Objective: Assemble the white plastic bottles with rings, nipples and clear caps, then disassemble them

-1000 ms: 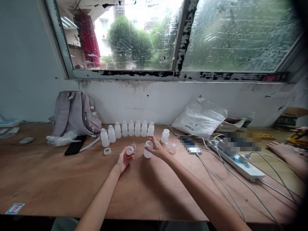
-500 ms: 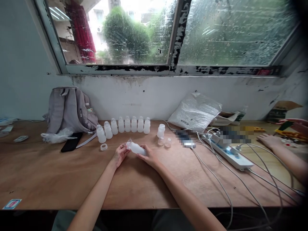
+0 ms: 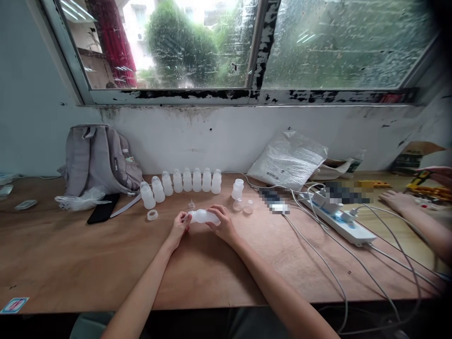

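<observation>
My right hand [image 3: 223, 225] grips a small translucent white bottle [image 3: 205, 216] held sideways just above the wooden table [image 3: 88, 263]. My left hand [image 3: 179, 227] pinches a cap at the bottle's mouth end. Behind them, several capped white bottles [image 3: 187, 180] stand in a row along the wall. One uncapped bottle [image 3: 238, 189] stands to the right of the row, with two clear caps [image 3: 243, 205] in front of it. A white ring [image 3: 152, 215] and a small clear nipple piece [image 3: 191, 205] lie to the left.
A grey backpack [image 3: 100, 160], a plastic bag and a black phone [image 3: 103, 211] sit at the back left. A white plastic bag [image 3: 287, 160] leans on the wall. A power strip [image 3: 341, 221] with cables runs to the right, where another person's hand [image 3: 399, 201] rests.
My right hand picked the bottle up from standing and tipped it sideways. My left hand brought the cap to its mouth. The view shifted slightly downward.
</observation>
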The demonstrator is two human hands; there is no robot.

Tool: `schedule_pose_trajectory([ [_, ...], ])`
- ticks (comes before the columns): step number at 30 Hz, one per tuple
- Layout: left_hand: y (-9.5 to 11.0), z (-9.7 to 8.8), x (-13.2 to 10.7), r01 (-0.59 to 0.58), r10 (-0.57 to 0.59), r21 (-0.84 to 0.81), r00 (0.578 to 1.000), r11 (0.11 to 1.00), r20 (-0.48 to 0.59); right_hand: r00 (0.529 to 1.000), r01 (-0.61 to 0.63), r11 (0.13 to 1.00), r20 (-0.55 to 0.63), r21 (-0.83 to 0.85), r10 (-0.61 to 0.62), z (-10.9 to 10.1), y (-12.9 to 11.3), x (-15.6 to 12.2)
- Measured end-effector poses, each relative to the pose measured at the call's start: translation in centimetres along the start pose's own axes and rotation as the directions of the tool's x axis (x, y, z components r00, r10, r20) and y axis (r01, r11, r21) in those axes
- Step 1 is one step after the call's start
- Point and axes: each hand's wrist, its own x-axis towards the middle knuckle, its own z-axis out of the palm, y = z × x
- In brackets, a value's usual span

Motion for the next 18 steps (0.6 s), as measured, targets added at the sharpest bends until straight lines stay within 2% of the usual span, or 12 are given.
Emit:
schedule_pose_trajectory([
  [6,-0.1,0.3,-0.2,0.000,0.004,0.061,0.998,0.998,-0.066,0.997,-0.016,0.993,0.080,0.118,0.006,-0.4,-0.4,0.2],
  [9,-0.3,0.7,-0.1,-0.005,0.012,0.071,0.995,0.997,-0.096,0.988,-0.085,0.978,0.141,0.193,0.058,-0.7,-0.7,0.1],
  [11,-0.3,1.0,0.3,-0.005,0.012,0.071,0.995,0.997,-0.099,0.971,-0.189,0.943,0.195,0.274,0.138,-1.0,-0.6,0.2],
  [13,-0.3,1.4,0.8,0.004,0.002,0.068,0.997,0.998,-0.078,0.911,-0.386,0.837,0.306,0.389,0.278,-1.1,-0.1,0.4],
  [15,-0.1,1.8,1.5,0.020,-0.018,0.060,0.999,0.998,-0.036,0.805,-0.586,0.644,0.443,0.492,0.394,-1.2,0.8,0.5],
  [16,0.1,2.0,1.9,0.029,-0.029,0.055,1.000,0.998,-0.012,0.758,-0.651,0.543,0.494,0.530,0.427,-1.2,1.3,0.6],
  [18,0.3,2.2,2.7,0.052,-0.054,0.035,0.998,0.998,0.039,0.711,-0.700,0.402,0.529,0.590,0.464,-1.4,2.2,0.7],
])
